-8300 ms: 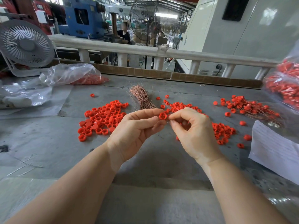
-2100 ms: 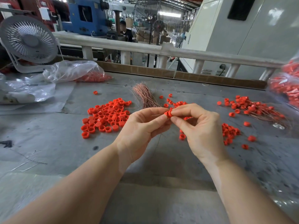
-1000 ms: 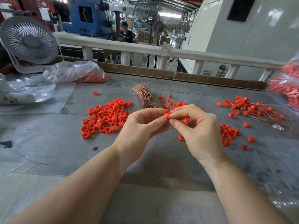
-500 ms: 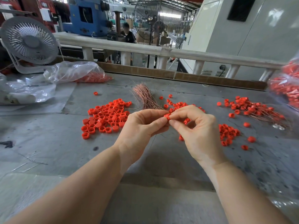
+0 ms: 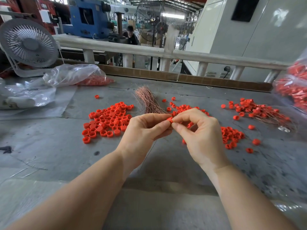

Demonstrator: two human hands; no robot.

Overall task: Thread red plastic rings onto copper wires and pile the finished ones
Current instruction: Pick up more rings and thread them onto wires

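Observation:
My left hand and my right hand meet fingertip to fingertip above the grey table. Both pinch one small red ring between thumb and forefinger. A thin copper wire hangs below my left hand. A heap of loose red rings lies left of the hands, and more loose rings lie to the right. A bundle of copper wires lies just beyond the hands. The pile of threaded rings with wires lies at the far right.
A clear plastic bag holding red parts and a white desk fan are at the back left. Bags of red parts stand at the right edge. A white railing borders the far side; a person stands beyond it.
The hands have kept to the same spot with their fingertips together on the ring. The ring has turned slightly between the fingers over the last second.

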